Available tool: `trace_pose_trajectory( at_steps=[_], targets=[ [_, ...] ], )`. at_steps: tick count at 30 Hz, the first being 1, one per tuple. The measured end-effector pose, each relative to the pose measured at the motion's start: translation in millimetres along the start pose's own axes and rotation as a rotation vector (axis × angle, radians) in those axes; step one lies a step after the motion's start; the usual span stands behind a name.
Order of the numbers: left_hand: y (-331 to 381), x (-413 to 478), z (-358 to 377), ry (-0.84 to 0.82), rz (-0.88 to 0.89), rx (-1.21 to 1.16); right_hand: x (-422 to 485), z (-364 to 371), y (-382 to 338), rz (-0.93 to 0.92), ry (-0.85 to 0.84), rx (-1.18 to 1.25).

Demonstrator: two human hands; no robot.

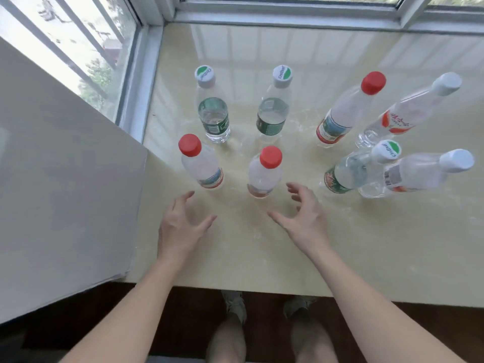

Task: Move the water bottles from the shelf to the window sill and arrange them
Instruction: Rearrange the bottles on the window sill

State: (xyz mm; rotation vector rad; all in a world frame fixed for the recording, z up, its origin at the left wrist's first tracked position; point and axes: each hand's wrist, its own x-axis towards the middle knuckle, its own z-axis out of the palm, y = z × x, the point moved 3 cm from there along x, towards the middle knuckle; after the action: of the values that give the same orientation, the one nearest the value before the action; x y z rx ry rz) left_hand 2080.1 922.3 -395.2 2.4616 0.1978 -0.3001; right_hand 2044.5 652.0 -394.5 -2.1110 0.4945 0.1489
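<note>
With your left hand [180, 226] and right hand [305, 218] both spread empty, grip each slippery, top-heavy clear plastic red-capped water bottle [264, 174] near the cream window sill [262, 258]'s front edge mid-body.

**Bright daylight, wide-angle warp**

Daylight floods in through the windows [78, 48] beyond the hands, leaving pale reflections of the frames on the glossy sill [340, 244]. Shadows are faint. Bottles right of the hands lean outward from lens distortion; the picture is slightly soft.
</note>
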Motion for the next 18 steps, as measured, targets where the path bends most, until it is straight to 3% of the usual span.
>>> trace_pose_trajectory(
  at_steps=[5, 12, 18],
  targets=[
    [12.4, 39.6, -14.0, 0.037, 0.056, -0.257, 29.1, 17.1, -15.2, -0.022, 0.015, 0.09],
    [26.5, 61.6, 6.0, 0.036, 0.141, -0.386, 48.6, 40.1, -12.6, -0.006, -0.003, 0.211],
    [27.4, 75.2, 6.6, -0.038, 0.175, -0.413, 49.6, 44.1, -20.8, -0.045, 0.258, 0.228]
  ],
)
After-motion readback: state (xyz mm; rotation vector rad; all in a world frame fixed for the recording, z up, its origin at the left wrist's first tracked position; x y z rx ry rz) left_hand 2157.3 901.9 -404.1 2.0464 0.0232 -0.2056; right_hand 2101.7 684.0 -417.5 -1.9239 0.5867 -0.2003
